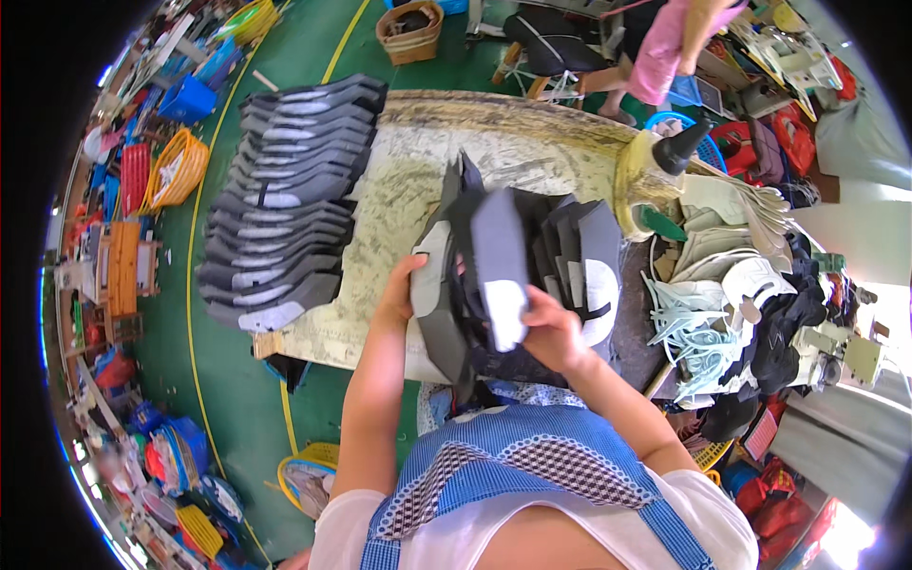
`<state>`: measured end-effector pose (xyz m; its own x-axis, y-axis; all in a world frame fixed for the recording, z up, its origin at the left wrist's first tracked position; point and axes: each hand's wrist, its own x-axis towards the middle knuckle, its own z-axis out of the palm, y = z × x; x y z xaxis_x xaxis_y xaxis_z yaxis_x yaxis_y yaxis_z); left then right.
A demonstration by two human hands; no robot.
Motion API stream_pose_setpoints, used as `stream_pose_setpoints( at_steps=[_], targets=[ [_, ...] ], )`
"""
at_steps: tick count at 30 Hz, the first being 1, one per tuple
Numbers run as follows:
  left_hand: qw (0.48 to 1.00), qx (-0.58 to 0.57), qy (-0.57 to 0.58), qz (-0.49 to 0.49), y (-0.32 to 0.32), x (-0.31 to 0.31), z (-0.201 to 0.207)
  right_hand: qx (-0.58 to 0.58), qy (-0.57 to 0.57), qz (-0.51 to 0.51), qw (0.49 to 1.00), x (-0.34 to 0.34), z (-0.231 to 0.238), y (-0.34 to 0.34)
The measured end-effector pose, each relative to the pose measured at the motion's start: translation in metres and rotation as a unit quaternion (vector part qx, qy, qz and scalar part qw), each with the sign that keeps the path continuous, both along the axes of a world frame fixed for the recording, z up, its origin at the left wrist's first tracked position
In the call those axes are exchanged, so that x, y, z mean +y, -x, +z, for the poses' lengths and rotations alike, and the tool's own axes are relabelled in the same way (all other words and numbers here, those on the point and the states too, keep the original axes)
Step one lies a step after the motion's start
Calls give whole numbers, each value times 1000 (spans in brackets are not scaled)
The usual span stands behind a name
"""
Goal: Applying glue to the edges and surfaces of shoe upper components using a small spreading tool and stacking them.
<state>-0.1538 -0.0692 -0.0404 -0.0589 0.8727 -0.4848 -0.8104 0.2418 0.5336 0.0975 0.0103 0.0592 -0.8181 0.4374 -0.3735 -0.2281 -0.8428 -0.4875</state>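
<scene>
1. My landmark is the worktable [389, 228]. The left hand [404, 290] is closed on the edge of the light grey panel [432, 271], above the table's near side.
2. The right hand [554, 331] has thumb and fingers together on the white-ended panel [501, 261], also above the near side. This panel looks blurred, so its outline is not sharp.
3. If the pinch of the right hand is loose, I think the white-ended panel could slip down, because it is held only near its lower end.
4. The fanned panels [586, 242], right of the table's middle, lean on each other; a bump from the right hand could make them slide.
5. The panel row [285, 185] lies along the table's left edge and seems to reach past it; a push could tip some pieces to the floor.
6. The bottle with black nozzle [646, 176] stands at the table's far right corner. A wide reach could knock it over and dirty the panels.
7. I can read no brand, label or writing on the panels. The dark stripe [598, 312] on one white patch may be only a mark; I cannot tell.
</scene>
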Motion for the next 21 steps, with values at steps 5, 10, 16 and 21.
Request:
stream_pose_setpoints(
  at_steps=[5, 10, 16, 21],
  targets=[
    [998, 43, -44, -4, -4, -6, 16, 274, 21, 22, 961, 36, 61, -42],
    [987, 138, -3, 83, -31, -18, 69, 363, 38, 0, 931, 63, 85, -37],
    [961, 184, -59, 195, -83, -17, 111, -246, -540, -103, 798, 18, 40, 58],
    [887, 396, -31, 237, -111, -13, 126, -143, -605, -41, 782, 3, 43, 34]
  ],
)
